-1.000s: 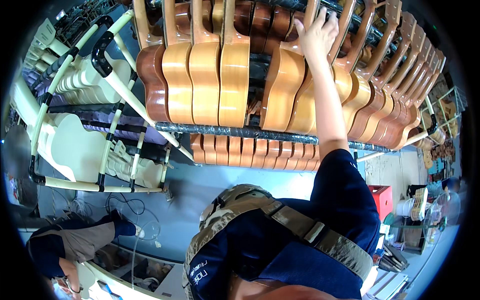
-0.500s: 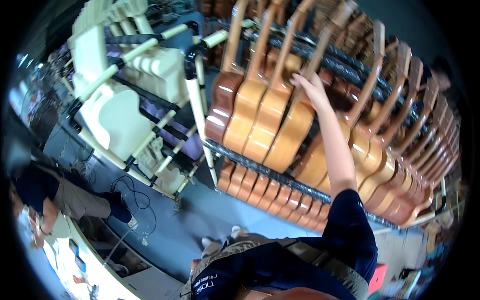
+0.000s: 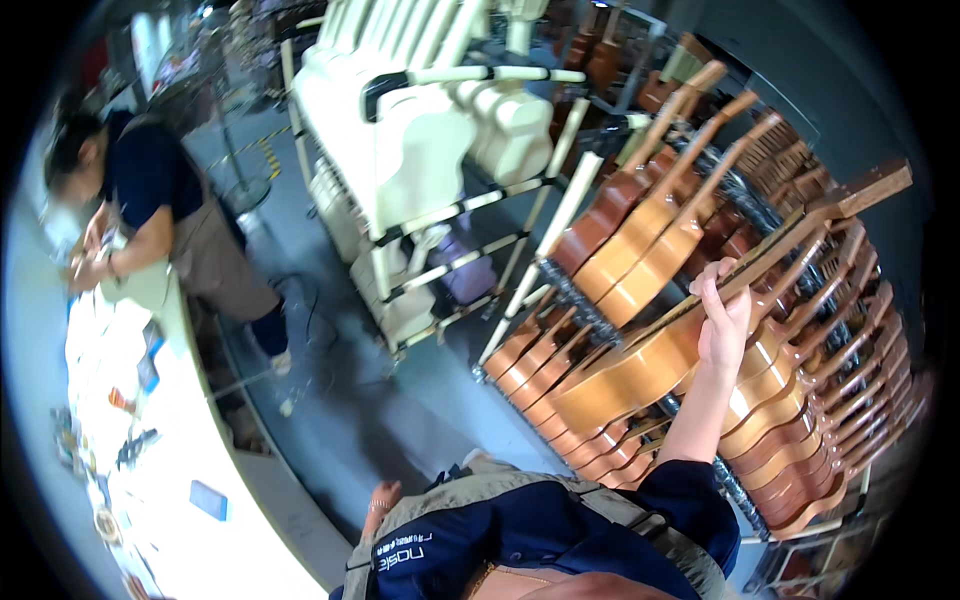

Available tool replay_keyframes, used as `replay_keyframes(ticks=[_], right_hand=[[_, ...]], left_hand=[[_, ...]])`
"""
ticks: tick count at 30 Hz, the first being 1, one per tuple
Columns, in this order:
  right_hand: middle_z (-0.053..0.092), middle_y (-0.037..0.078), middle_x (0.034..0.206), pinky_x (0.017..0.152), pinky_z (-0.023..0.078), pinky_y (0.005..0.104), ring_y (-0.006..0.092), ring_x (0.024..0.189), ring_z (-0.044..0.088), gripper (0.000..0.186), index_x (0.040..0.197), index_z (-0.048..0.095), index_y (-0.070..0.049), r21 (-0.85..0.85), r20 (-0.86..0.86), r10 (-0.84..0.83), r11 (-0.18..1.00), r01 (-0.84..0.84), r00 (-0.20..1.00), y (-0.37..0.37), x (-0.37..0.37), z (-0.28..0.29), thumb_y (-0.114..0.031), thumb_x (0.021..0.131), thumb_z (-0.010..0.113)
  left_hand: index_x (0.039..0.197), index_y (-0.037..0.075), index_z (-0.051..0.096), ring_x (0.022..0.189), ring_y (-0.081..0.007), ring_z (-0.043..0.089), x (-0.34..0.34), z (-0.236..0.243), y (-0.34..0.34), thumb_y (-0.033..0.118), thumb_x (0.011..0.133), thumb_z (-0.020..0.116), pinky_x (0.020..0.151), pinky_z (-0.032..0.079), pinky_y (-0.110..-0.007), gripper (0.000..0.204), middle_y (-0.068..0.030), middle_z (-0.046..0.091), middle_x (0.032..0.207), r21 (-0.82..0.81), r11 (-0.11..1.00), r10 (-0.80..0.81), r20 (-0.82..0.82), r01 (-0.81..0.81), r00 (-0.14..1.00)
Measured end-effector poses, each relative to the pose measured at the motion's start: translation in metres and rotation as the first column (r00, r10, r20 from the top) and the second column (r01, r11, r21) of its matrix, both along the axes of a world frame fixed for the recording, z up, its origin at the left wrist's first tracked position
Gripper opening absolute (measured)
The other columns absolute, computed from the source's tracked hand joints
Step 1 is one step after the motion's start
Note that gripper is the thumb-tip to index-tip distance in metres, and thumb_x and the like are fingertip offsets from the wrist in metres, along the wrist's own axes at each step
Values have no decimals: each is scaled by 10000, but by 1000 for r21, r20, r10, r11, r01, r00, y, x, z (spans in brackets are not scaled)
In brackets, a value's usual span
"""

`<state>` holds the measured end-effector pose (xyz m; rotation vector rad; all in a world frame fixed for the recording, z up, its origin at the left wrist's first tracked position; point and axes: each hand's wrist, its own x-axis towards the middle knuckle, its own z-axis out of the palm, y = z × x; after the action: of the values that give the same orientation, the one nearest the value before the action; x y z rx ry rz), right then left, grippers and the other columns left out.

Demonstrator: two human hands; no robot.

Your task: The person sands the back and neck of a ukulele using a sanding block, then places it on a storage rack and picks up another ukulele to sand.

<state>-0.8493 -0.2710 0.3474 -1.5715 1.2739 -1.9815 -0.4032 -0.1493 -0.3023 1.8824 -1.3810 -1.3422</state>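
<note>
The right arm reached up and away from the body, nearly straight, with a dark blue sleeve covering only the upper part. The right hand [image 3: 722, 322] was curled around the neck of a light wooden guitar [image 3: 640, 370], fingers wrapped over the top and thumb underneath, gripping it firmly. The guitar lay tilted, its body below and to the left of the hand, its headstock up and to the right, lifted clear of the others. All around the hand hung rows of similar guitars on a metal rack [image 3: 590, 305], packed close together, brown and amber. Farther left of the hand stood a second rack [image 3: 440, 215] of pale, unfinished guitar bodies. The left hand could not be made out; only a small patch of skin showed near the lower edge beside the person's vest. Far to the left, another person [image 3: 150, 215] bent over a white worktop [image 3: 185, 440] scattered with small items too blurred to tell.
</note>
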Motion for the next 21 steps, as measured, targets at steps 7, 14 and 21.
replay_keyframes(ticks=[7,14,21], right_hand=[[464,-9,873,814,427,364,126,788,481,150,946,490,-98,-39,549,504,813,-582,667,-11,164,-92,-120,880,623],[623,40,836,813,481,329,158,809,589,208,875,607,-82,232,925,243,245,-941,291,-35,346,-176,-269,827,683],[623,95,981,899,457,391,245,987,567,300,949,584,-1,348,866,-78,-617,-706,495,28,512,-243,-214,786,718]], left_hand=[[1241,34,526,904,-135,540,67,268,-19,448,930,498,821,437,-271,518,-53,584,1016,15,932,311,-545,-361,779],[979,81,552,712,-60,521,131,332,115,602,925,341,616,429,-233,564,38,586,805,44,82,478,-878,-996,1],[1111,-40,575,968,-146,552,144,356,262,409,960,445,853,437,-287,491,-77,611,1056,-282,-450,858,-400,-847,-323]])
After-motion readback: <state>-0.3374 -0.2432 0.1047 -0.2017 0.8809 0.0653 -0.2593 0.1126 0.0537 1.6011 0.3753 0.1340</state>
